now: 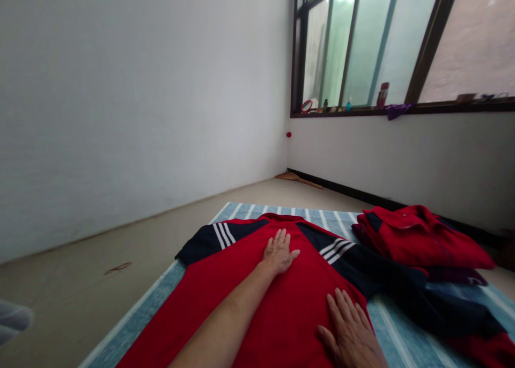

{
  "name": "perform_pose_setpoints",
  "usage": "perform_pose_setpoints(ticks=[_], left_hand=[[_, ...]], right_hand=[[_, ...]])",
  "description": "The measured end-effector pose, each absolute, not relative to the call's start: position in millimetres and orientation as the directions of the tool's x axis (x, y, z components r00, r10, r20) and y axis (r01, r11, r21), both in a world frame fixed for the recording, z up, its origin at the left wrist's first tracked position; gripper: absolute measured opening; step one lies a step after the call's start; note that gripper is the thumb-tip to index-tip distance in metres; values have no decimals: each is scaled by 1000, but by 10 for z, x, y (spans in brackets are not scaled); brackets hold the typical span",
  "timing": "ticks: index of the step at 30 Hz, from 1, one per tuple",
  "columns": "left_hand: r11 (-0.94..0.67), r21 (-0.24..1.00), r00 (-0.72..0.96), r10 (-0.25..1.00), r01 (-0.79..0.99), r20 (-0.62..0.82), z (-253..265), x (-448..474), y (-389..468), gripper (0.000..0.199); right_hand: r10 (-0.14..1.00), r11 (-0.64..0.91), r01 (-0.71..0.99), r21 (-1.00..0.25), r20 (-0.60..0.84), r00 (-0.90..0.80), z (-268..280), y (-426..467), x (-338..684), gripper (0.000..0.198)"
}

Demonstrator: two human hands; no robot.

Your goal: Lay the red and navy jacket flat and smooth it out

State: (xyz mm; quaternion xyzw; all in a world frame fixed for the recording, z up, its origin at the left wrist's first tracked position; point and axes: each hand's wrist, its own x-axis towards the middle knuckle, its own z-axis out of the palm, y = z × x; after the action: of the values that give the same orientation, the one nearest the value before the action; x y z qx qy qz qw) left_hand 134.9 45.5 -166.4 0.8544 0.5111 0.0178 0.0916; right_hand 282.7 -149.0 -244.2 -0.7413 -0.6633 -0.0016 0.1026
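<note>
Down on the floor, a red shirt with navy sleeves and white stripes lies spread flat on a blue striped mat, its collar end toward the mat's far edge and its body running back to the near edge. The left hand rests palm down on the upper chest of the shirt, fingers straight and lying close together, thumb angled out to the side, pinching nothing. The right hand lies flat near the shirt's right edge (close to the mat's near edge), fingers extended and slightly parted, also gripping nothing. The shirt's right sleeve stretches out dark across the mat toward the right side. Just beyond that sleeve, at the mat's far right corner, sits a stack of folded red clothes. Bare floor runs along the mat's left edge up to a plain white wall. Above the right-hand wall a window sill carries small bottles and a purple cloth, too small to make out further.
</note>
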Motion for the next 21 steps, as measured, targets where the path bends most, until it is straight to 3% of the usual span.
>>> perform_pose_setpoints(ticks=[7,14,21], left_hand=[[-475,170,498,857,863,-132,-1854,1548,574,81],[-529,149,545,833,835,-96,-1809,1598,585,78],[-542,131,554,827,830,-93,-1844,1676,572,77]], right_hand=[[987,-102,988,-114,111,114,-2355,-1482,2810,70],[990,-114,986,-120,65,122,-2242,-1501,2776,69],[986,-114,984,-140,106,129,-2250,-1524,2766,66]])
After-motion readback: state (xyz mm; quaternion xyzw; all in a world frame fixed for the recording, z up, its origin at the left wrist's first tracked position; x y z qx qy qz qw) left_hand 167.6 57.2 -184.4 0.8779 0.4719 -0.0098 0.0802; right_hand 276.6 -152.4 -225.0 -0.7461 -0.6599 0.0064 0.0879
